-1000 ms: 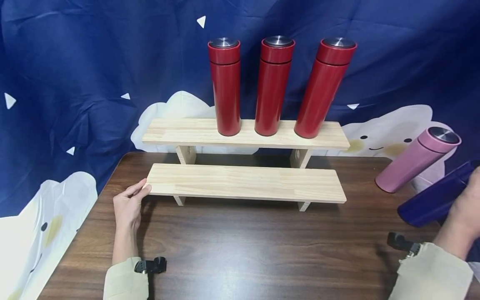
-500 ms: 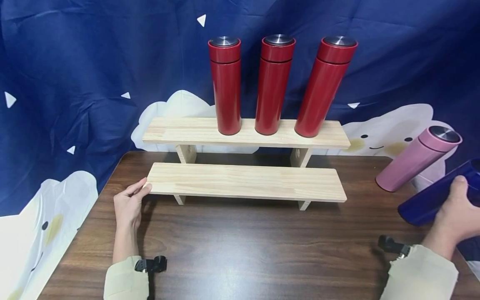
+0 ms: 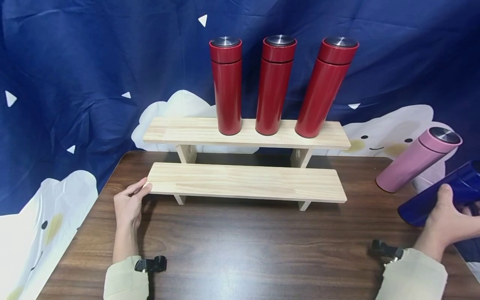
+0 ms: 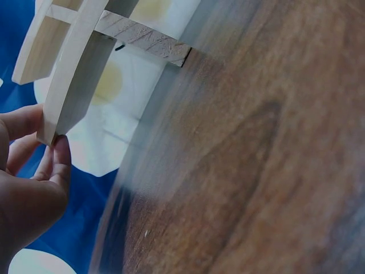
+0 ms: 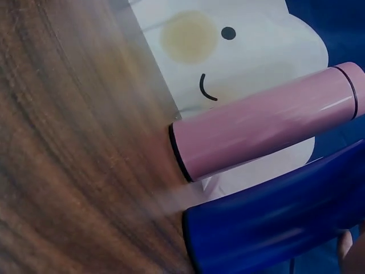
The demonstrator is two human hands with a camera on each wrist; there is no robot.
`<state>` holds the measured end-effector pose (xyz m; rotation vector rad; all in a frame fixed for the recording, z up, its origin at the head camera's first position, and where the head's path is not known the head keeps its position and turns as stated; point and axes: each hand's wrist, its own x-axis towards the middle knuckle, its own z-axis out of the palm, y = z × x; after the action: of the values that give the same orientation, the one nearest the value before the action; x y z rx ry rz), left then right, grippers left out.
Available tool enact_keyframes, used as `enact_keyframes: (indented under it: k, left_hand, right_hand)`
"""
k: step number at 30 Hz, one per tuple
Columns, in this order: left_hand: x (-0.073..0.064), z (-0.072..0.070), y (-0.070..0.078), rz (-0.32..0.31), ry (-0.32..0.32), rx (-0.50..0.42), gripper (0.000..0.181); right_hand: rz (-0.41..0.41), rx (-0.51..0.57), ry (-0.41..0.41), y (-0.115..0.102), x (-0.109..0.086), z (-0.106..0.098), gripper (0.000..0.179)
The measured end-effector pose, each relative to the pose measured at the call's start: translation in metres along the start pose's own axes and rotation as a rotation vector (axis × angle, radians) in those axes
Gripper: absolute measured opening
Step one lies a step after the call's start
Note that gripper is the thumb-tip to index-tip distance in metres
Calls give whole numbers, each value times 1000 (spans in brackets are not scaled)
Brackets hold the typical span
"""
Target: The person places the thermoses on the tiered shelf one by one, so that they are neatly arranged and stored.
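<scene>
My left hand [image 3: 127, 208] pinches the left front corner of the lower board [image 3: 243, 181] of a two-tier wooden stand. In the left wrist view, the fingers [image 4: 61, 157] sit at the board's end. At the right, my right hand [image 3: 448, 223] is beside a dark blue vacuum flask [image 3: 431, 200], thumb at its near side and fingers spread toward its right side. In the right wrist view only a thumb tip [image 5: 345, 245] shows, at the flask's lower edge. A pink vacuum flask [image 3: 418, 160] stands just behind the blue one.
Three red vacuum flasks [image 3: 227, 91] stand upright on the upper board [image 3: 180, 129]. The stand rests on a brown wooden table [image 3: 225, 246]. Behind hangs a dark blue cloth [image 3: 112, 54] with white cloud faces.
My right hand has slid from the blue flask's upper part down and left along it, and its forearm has shifted left. The flask stays in place. My left hand has not moved.
</scene>
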<state>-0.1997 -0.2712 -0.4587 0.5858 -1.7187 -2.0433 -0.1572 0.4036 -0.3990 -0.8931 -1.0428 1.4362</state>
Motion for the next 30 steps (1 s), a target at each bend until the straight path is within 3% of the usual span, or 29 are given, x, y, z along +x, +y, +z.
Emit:
enact_keyframes:
  k: [8, 17, 27, 30]
  left_hand:
    - [0, 0, 0, 10, 4, -27, 33]
    - [0, 0, 0, -5, 5, -24, 34]
    - [0, 0, 0, 4, -4, -27, 35]
    - [0, -1, 0, 0, -1, -20, 33]
  right_hand:
    - [-81, -107, 6, 11, -2, -3, 75]
    - [-36, -55, 13, 13, -10, -8, 76]
    - [-118, -176, -9, 35, -4, -17, 65]
    - [-97, -173, -15, 38, -4, -19, 63]
